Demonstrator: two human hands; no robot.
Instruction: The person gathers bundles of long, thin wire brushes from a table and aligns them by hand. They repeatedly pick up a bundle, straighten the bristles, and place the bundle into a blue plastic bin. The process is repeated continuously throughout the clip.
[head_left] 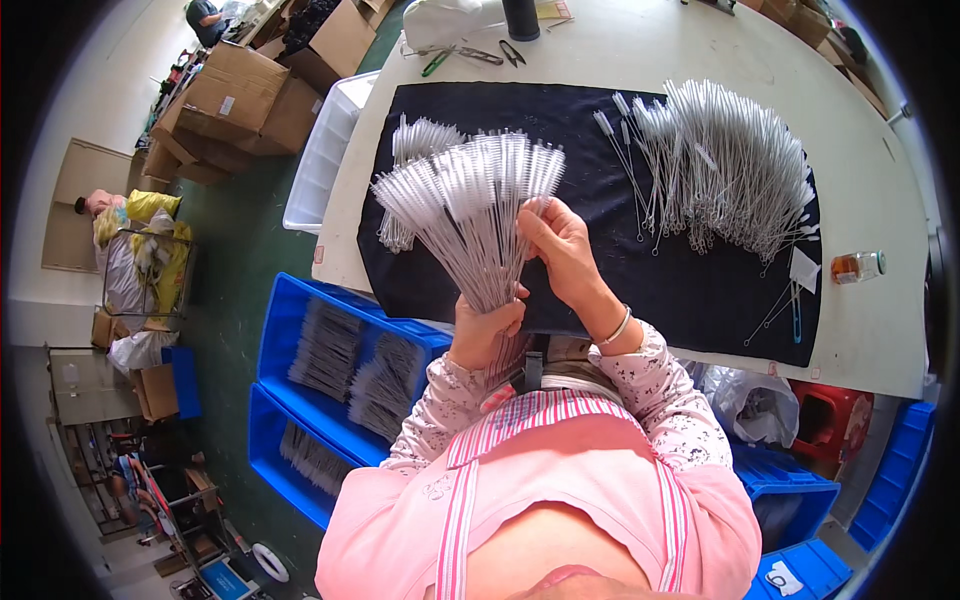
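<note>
My left hand (487,328) is wrapped round the wire stems of a thick bundle of white-bristled straw brushes (465,195), fanned out with the bristle ends pointing away from me. At the right side of that fan, my right hand (560,248) has its thumb and fingers pinched together near the bristles of one or more brushes; which ones is hard to make out. A smaller heap of brushes (420,138) lies behind the bundle, partly covered by it. Over on the right, a large pile of the same brushes (730,170) rests on the dark cloth (600,290), with a few loose ones at its left.
Small snips and scissors (475,55) lie at the table's far edge. A small jar (858,266) and a blue-handled tool (797,318) are at the right. Blue crates (275,320) with more brushes stand below left, beside a white bin (330,150). A red stool (835,420) sits under the table.
</note>
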